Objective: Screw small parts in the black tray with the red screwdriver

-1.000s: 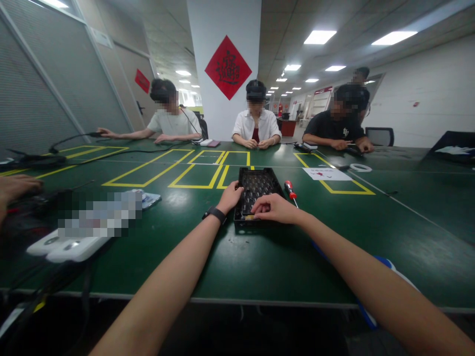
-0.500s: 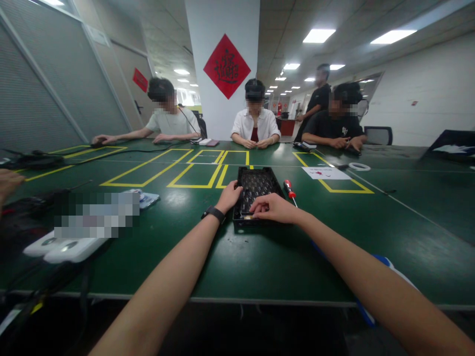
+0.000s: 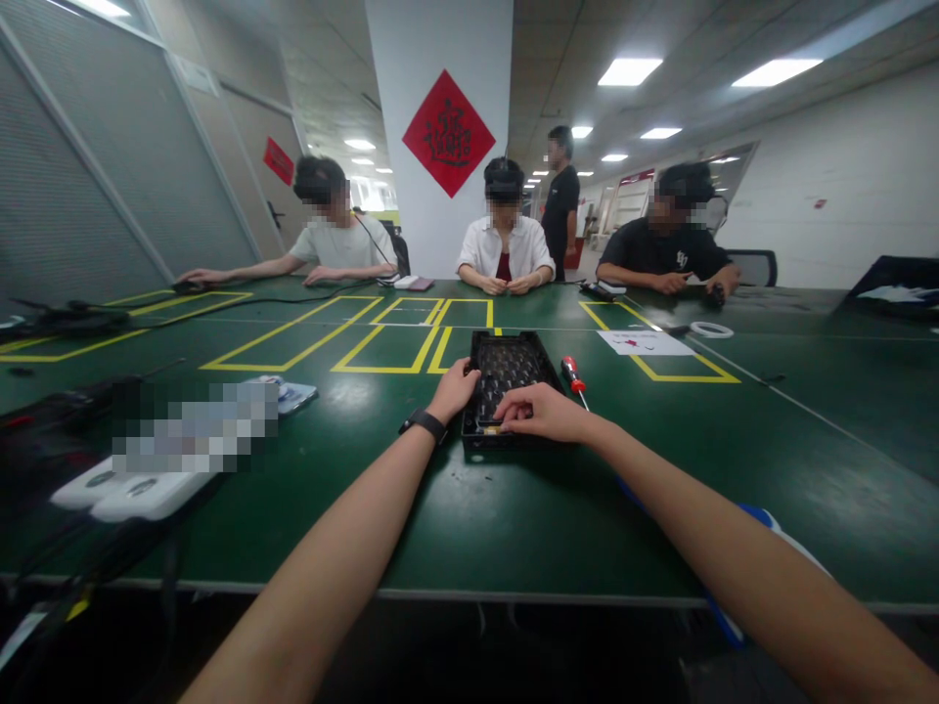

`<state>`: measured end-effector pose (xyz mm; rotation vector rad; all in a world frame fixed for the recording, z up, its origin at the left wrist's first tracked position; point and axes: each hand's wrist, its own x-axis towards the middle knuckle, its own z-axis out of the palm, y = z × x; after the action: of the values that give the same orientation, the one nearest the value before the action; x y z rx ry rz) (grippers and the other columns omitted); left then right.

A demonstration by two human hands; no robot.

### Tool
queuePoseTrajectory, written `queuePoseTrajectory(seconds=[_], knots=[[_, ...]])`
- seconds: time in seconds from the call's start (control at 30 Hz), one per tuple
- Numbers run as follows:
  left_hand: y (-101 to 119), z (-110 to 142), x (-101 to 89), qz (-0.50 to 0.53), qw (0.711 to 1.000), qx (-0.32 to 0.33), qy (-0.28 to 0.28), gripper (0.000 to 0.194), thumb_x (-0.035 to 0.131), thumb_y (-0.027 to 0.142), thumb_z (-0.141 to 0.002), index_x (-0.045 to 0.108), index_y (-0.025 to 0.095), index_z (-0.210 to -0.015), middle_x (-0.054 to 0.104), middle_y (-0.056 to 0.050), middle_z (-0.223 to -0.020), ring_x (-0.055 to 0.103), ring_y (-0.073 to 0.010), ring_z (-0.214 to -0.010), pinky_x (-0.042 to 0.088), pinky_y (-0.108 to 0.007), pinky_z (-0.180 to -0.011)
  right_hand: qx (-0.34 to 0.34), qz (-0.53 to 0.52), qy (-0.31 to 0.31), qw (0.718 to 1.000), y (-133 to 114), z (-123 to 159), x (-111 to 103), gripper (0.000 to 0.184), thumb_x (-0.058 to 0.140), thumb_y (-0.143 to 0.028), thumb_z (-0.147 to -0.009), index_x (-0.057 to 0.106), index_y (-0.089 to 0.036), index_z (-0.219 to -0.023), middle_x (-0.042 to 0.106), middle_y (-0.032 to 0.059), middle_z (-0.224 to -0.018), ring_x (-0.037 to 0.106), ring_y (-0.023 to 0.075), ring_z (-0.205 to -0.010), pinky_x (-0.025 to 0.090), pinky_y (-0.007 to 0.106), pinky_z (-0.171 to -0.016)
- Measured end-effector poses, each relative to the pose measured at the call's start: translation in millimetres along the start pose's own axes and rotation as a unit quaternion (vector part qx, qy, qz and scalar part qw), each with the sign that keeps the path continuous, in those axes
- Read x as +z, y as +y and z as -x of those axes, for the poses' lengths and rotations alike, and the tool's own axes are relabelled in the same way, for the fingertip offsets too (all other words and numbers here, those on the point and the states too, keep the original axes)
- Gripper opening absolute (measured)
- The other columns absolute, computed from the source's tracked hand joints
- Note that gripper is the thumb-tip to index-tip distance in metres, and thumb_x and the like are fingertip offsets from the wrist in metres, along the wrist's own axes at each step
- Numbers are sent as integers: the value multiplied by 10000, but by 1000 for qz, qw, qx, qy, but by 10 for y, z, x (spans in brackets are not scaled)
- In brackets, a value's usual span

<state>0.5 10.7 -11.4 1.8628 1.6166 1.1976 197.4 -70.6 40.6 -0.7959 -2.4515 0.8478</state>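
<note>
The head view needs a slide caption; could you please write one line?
Left hand on the left side of a tray, right hand at its near end, screwdriver to the right.

tray (image 3: 514,361): blk | scrwdrvr hndl (image 3: 570,370): red | tbl (image 3: 528,533): grn, yel rects (image 3: 242,368)

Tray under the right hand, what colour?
The tray is black; it shows best in the head view.

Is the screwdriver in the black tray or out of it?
Out: the screwdriver lies on the green table, just right of the black tray.
</note>
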Motion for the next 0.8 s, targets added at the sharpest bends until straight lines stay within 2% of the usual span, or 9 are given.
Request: queuePoseTrajectory(seconds=[0.53,0.8], knots=[[-29,-7,6,-1,1000,2,1,465,451,289,-811,480,95,-1232,524,-128,-1262,498,-204,-1140,356,-300,-992,1,8,3,1000,-23,2,-7,303,636,-327,-723,639,-130,-953,652,39,-745,549,95,-632,436,215,-606],[-7,6,-9,2,1000,6,0,450,448,278,-810,489,93,-1218,529,-132,-1254,504,-206,-1130,363,-301,-983,-3,2,3,1000,-14,-4,-4,338,637,-285,-721,604,-144,-1025,660,30,-748,542,91,-620,432,211,-613]])
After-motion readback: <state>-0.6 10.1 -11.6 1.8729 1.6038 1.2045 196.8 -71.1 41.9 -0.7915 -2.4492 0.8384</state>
